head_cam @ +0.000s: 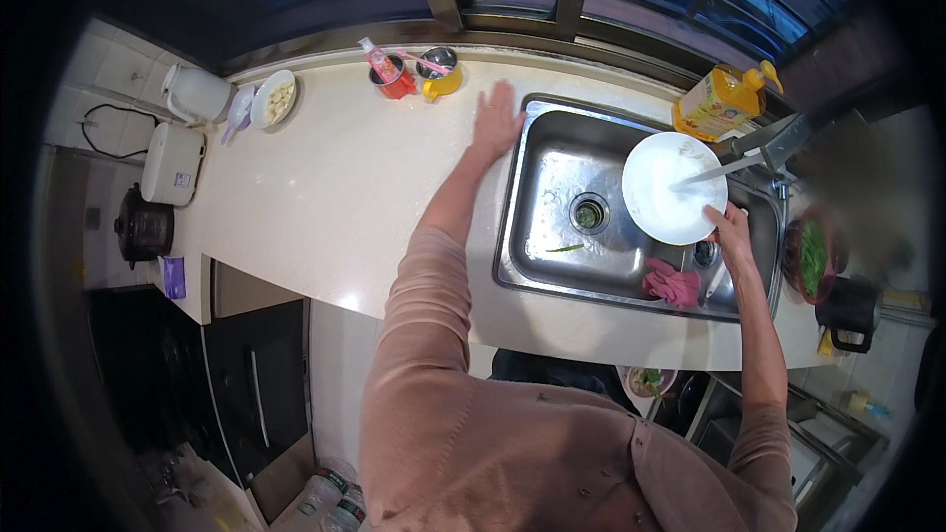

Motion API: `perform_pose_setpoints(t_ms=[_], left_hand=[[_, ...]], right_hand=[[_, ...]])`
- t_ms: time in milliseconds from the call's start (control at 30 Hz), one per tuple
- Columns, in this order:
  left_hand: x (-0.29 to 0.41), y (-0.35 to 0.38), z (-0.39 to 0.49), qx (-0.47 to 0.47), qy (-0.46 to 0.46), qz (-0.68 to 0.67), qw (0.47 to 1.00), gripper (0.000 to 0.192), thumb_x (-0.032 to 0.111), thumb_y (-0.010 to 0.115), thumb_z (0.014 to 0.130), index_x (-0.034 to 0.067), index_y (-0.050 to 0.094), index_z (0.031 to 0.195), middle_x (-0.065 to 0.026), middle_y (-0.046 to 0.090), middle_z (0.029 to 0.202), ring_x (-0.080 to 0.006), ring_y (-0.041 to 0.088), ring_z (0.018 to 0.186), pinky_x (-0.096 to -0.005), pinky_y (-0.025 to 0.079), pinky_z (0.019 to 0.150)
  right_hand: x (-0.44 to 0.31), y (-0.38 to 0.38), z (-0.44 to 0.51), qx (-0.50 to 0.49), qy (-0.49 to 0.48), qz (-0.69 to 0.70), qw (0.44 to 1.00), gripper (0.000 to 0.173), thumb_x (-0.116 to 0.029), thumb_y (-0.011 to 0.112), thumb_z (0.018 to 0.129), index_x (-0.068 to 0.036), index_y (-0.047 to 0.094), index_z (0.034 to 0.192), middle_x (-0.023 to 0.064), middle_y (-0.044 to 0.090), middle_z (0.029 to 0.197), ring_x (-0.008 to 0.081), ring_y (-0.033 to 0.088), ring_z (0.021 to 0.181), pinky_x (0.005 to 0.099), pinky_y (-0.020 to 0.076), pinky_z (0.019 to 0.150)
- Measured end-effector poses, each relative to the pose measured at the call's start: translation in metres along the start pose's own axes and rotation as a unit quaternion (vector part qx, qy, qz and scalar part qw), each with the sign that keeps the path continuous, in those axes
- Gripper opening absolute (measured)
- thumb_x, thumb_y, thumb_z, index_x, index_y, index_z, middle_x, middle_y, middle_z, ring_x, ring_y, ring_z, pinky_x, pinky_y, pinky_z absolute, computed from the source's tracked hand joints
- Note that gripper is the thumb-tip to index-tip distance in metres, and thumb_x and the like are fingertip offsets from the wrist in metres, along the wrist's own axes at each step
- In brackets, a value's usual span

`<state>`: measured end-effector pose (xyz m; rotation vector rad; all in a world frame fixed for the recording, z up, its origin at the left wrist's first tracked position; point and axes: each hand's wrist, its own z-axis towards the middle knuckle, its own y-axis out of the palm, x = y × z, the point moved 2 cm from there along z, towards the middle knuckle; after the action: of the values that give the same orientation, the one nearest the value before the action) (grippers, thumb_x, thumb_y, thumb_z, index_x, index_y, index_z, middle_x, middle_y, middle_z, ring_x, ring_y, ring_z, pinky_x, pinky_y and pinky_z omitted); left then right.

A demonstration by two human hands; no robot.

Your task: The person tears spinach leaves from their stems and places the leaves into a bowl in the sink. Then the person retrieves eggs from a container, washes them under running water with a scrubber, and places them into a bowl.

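My right hand (728, 230) grips the lower right rim of a white bowl (661, 210), held over the double-basin steel sink (510, 236). A stream of water (698, 178) from the faucet (772, 157) falls into the bowl. My left hand (497, 118), slightly blurred, has its fingers stretched out over the counter by the sink's left rim and holds nothing. Whether its palm touches the counter I cannot tell. Inside the larger basin are a drain (589, 214) and a green vegetable scrap (565, 248). A pink cloth or glove (671, 284) hangs over the divider.
A yellow soap pump bottle (713, 103) stands behind the sink. Red (395, 81) and yellow cups (443, 83) and a bowl of pale chunks (273, 100) line the counter's back. At right are a basket of greens (813, 257) and a black pot (850, 310).
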<state>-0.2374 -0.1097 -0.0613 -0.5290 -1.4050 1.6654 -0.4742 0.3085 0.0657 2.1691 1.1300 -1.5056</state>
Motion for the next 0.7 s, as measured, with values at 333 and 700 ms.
perform_pose_setpoints(t_ms=[333, 700], left_hand=[[0.081, -0.010, -0.103, -0.105, 0.120, 0.292, 0.943, 0.061, 0.021, 0.042, 0.090, -0.017, 0.031, 0.137, -0.0338, 0.029, 0.145, -0.0432, 0.020, 0.141, -0.0519, 0.013, 0.117], [0.165, -0.105, -0.303, -0.135, 0.025, -0.094, 0.986, 0.077, 0.044, 0.059, 0.087, -0.014, 0.036, 0.132, -0.0287, 0.037, 0.139, -0.0401, 0.032, 0.135, -0.0533, 0.018, 0.114]], right_hand=[[0.003, 0.001, 0.022, -0.022, -0.030, 0.005, 0.999, 0.024, -0.012, 0.059, 0.091, 0.004, 0.060, 0.109, 0.0089, 0.068, 0.093, 0.0144, 0.067, 0.074, 0.0274, 0.0579, 0.060], [0.011, 0.006, 0.043, -0.130, -0.061, -0.126, 0.982, 0.027, -0.025, 0.060, 0.092, -0.005, 0.064, 0.109, -0.0048, 0.065, 0.082, 0.0021, 0.058, 0.069, 0.0186, 0.0456, 0.054]])
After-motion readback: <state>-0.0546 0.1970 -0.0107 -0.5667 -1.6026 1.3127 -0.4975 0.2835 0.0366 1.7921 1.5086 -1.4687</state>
